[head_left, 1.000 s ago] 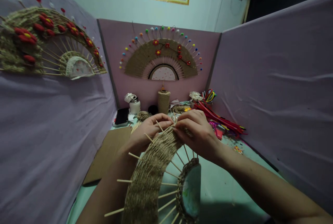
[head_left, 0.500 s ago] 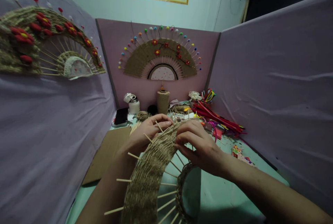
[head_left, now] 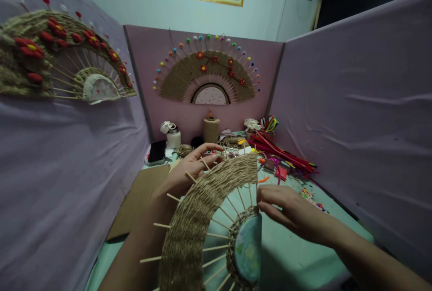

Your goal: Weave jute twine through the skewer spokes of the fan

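Observation:
A half-woven jute fan [head_left: 199, 210] of wooden sticks stands upright before me, with a round blue-green core [head_left: 248, 255] ringed in twine. My left hand [head_left: 191, 169] grips its upper left edge, fingers curled over the weave among the protruding stick ends. My right hand [head_left: 286, 210] is lower, to the right of the fan's straight edge, fingers pressed together near the sticks above the core. What they pinch is too small to make out.
Finished fans hang on the back panel [head_left: 207, 77] and left panel [head_left: 60, 56]. At the back of the green table stand a twine spool [head_left: 211, 129], a white jar [head_left: 173, 135], a phone [head_left: 157, 150] and red pipe cleaners [head_left: 280, 149]. Cardboard [head_left: 141, 198] lies left.
My right hand has left the fan's top edge and dropped down to the right, beside the sticks near the core. The left hand keeps its hold.

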`<state>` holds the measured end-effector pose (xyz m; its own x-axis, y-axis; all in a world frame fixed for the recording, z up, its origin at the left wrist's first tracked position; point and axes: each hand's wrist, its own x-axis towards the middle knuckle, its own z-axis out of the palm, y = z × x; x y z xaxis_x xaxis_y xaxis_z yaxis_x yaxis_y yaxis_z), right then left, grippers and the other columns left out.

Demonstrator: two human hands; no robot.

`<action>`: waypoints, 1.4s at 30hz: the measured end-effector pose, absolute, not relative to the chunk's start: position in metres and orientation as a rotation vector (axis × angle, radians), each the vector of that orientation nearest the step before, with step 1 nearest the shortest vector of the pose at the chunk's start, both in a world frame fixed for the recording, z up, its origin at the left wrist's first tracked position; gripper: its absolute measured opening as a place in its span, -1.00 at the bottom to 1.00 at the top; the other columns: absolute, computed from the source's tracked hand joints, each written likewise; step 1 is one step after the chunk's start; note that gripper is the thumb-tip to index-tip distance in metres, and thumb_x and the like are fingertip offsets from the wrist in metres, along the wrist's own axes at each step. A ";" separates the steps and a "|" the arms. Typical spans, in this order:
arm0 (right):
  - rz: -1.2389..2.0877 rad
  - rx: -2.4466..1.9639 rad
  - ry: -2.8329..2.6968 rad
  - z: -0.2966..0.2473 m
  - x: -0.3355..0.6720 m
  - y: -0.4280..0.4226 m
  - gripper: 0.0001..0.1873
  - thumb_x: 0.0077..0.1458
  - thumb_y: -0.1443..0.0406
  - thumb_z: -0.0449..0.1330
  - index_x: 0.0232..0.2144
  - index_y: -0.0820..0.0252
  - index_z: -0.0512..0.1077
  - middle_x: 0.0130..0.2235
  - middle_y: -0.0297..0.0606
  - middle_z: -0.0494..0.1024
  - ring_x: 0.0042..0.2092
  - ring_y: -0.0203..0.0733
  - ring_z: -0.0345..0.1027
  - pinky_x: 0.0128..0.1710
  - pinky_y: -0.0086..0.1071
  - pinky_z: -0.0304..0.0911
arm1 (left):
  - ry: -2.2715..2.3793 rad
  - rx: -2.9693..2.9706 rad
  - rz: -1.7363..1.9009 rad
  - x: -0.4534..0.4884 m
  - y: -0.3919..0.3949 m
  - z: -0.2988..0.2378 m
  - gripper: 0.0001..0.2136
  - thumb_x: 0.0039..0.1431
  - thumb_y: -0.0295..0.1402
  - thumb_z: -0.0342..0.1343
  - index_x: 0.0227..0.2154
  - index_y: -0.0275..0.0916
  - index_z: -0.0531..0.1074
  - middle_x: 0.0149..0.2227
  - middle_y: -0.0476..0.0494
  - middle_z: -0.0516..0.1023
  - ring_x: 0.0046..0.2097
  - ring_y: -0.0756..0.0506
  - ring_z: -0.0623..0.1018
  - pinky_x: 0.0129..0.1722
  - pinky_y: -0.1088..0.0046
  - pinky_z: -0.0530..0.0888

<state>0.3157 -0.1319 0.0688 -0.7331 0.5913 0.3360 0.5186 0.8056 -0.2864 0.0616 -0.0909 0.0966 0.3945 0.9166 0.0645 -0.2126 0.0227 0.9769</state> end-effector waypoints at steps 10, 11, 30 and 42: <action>0.016 -1.125 -2.330 0.077 0.357 -0.118 -0.88 0.16 0.28 0.08 -0.28 0.16 0.39 -0.27 -0.22 0.47 -0.25 -0.23 0.36 -0.26 -0.39 0.25 | 0.810 1.281 0.987 0.067 -0.080 0.087 -0.73 -0.03 -0.22 0.22 -0.30 -0.26 0.42 -0.33 -0.03 0.43 -0.43 0.09 0.39 -0.47 0.58 0.28; 0.008 -1.119 -2.288 0.083 0.352 -0.119 -0.85 0.16 0.26 0.07 -0.39 0.18 0.38 -0.38 -0.26 0.45 -0.35 -0.26 0.33 -0.33 -0.41 0.23 | 0.818 1.283 0.991 0.068 -0.080 0.087 -0.73 -0.02 -0.21 0.22 -0.30 -0.26 0.42 -0.34 -0.03 0.43 -0.43 0.09 0.38 -0.47 0.58 0.28; 0.576 -0.800 -1.843 0.061 0.264 -0.077 -0.71 0.14 0.32 0.06 -0.06 0.12 0.27 -0.15 -0.21 0.47 -0.13 -0.19 0.37 -0.11 -0.27 0.28 | 0.842 1.318 1.119 0.090 -0.089 0.082 -0.73 0.00 -0.18 0.16 -0.33 -0.27 0.38 -0.38 -0.02 0.44 -0.38 0.04 0.39 -0.34 0.53 0.31; 0.824 -0.647 -1.340 -0.004 0.227 -0.036 -0.88 0.08 0.30 0.12 -0.27 0.12 0.31 -0.28 -0.30 0.43 -0.23 -0.26 0.34 -0.17 -0.35 0.27 | 0.980 1.477 1.483 0.103 -0.053 0.031 -0.80 0.07 -0.19 0.06 -0.38 -0.24 0.33 -0.43 -0.01 0.37 -0.39 0.00 0.35 -0.38 0.50 0.30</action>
<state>0.2272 -0.0363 -0.0036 0.0339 0.8186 0.5734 -0.1419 0.5718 -0.8080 0.1025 -0.0533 0.0307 0.0095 0.9276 0.3736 -0.0204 -0.3733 0.9275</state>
